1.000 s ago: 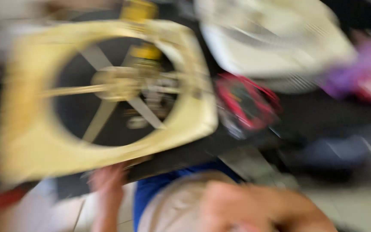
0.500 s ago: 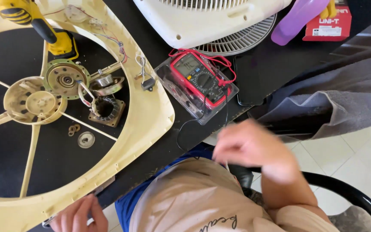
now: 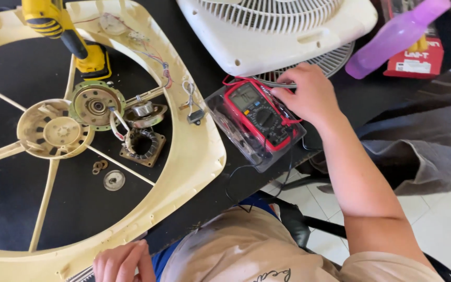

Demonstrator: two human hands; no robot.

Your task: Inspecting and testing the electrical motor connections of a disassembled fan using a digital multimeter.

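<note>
While loosely curled, right hand point(image 3: 309, 94) on red multimeter point(image 3: 258, 116); left hand point(image 3: 123, 261) empty, well apart.

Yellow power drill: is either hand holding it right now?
No. The yellow power drill lies alone on the fan frame; the right hand touches the multimeter, the left hand the frame's near edge.

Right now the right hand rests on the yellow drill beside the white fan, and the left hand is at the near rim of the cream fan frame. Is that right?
Not quite. In the head view the right hand rests on the red multimeter, not the yellow drill, which lies untouched across the cream fan frame. The rest stands: the white fan is beside it, and the left hand is at the frame's near rim.
</note>
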